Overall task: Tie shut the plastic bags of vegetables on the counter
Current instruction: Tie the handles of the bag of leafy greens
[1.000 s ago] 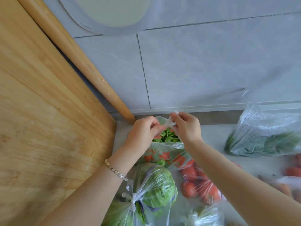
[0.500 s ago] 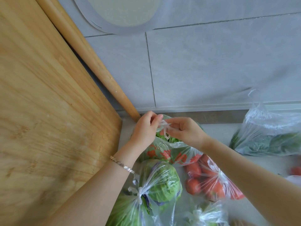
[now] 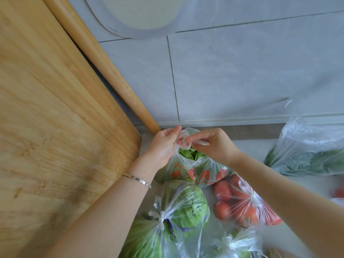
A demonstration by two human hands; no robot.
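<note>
Head view, frame centre: left hand (image 3: 163, 146) and right hand (image 3: 214, 146), fingertips meeting, pinch the handles of the bag (image 3: 193, 170).

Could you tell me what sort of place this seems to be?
Most likely a home kitchen counter: a grey tiled wall behind, a wooden cutting board propped beside it, and bags of tomatoes and cabbage on the worktop.

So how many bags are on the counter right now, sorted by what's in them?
Bags of leafy greens: 2, the printed bag and the clear bag
Bag of round green heads: 1
Bag of tomatoes: 1
Knotted bag at the bottom edge, contents unclear: 1
Total: 5 bags
</note>
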